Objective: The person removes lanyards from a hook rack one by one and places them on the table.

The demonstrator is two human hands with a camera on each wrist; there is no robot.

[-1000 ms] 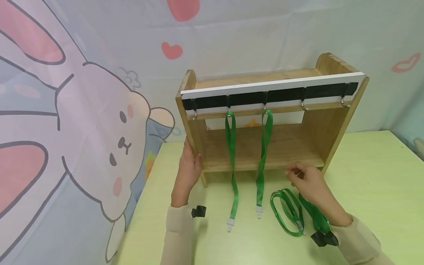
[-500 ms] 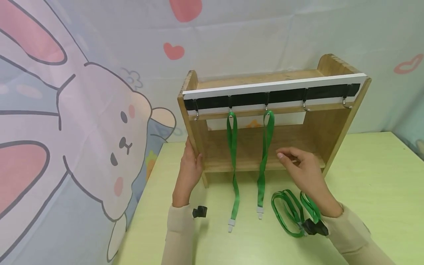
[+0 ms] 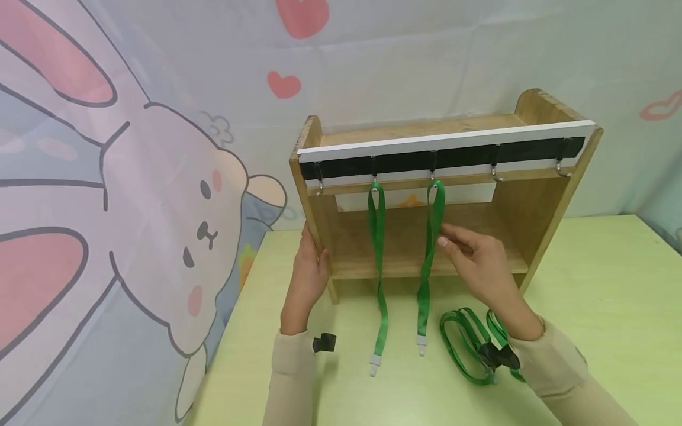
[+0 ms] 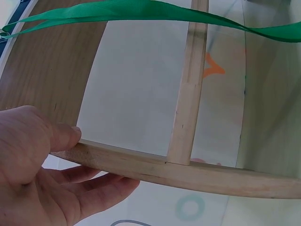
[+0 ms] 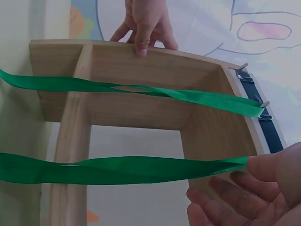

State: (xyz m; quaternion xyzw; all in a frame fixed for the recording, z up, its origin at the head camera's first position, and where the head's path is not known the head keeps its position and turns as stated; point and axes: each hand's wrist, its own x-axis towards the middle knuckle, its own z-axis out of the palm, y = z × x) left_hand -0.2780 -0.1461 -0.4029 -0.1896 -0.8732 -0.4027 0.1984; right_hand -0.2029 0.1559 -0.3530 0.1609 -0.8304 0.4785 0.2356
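Note:
A small wooden shelf (image 3: 522, 219) stands tilted on the table, with hooks along its front strip. My left hand (image 3: 308, 269) grips its left side panel; the left wrist view shows the thumb on one side of the edge and fingers on the other. One green lanyard (image 3: 378, 231) hangs from the second hook, another green lanyard (image 3: 426, 272) from the middle hook. My right hand (image 3: 482, 263) is beside the middle lanyard, thumb and index fingertips at its right edge. In the right wrist view the thumb overlaps the strap's upper end, the other fingers loosely bent below it.
More green lanyards (image 3: 474, 379) lie coiled on the table (image 3: 602, 296), partly hidden by the right wrist's black camera mount (image 3: 498, 356). Bare hooks include the far-left hook (image 3: 319, 188) and two on the right. A printed cloth (image 3: 405, 65) hangs behind.
My right hand has moved up and left from above the coiled lanyards to the middle hanging lanyard. The left hand stays on the shelf's side. The view has shifted slightly.

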